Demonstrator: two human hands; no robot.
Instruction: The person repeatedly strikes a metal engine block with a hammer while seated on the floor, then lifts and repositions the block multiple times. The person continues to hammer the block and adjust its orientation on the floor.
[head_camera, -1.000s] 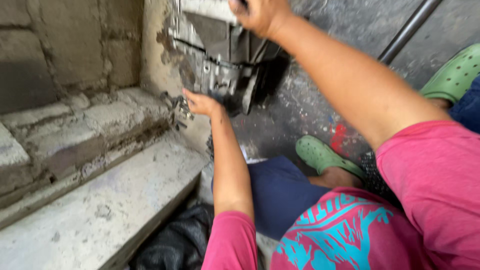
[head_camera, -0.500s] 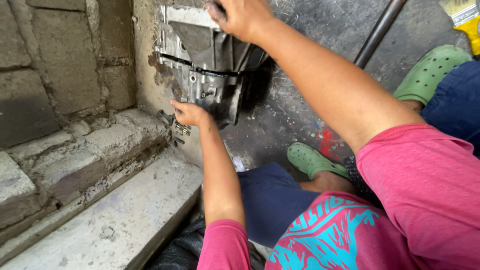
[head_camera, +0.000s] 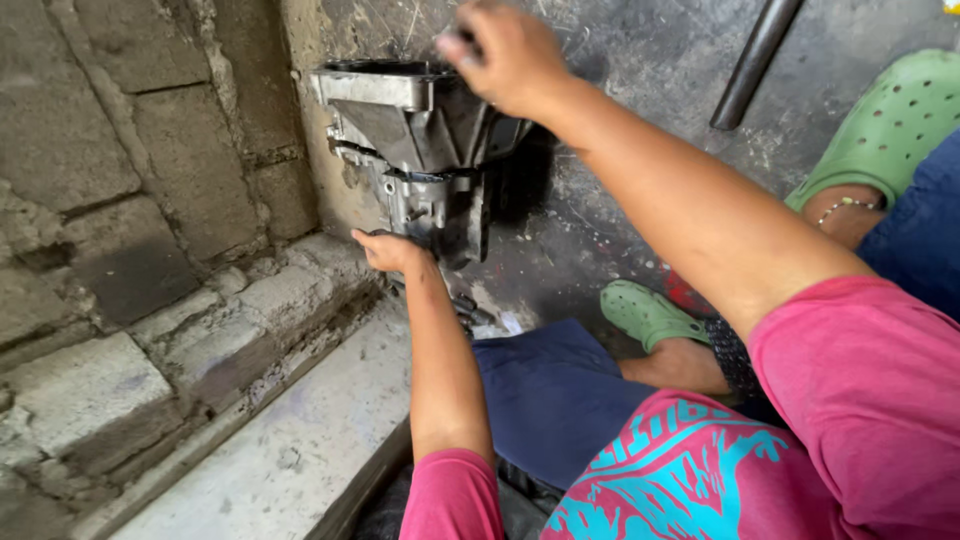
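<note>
One grey metal gearbox housing (head_camera: 420, 160), upright on dark stained floor (head_camera: 620, 200), close against stone wall (head_camera: 120, 200). Right hand (head_camera: 505, 60) on housing's top edge, fingers curled over rim; blurred, so firmness of grip cannot be told. Left hand (head_camera: 392, 250) low at housing's near bottom corner, fingers bent against casting, touching it. Green clogs (head_camera: 650, 312) on floor, right of housing. Dark bar (head_camera: 755, 60) lying farther off.

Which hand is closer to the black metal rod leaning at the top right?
Right. The right hand rests on top of the metal housing, left of the black rod with bare floor between them. The left hand is lower, at the housing's base, farther away.
</note>
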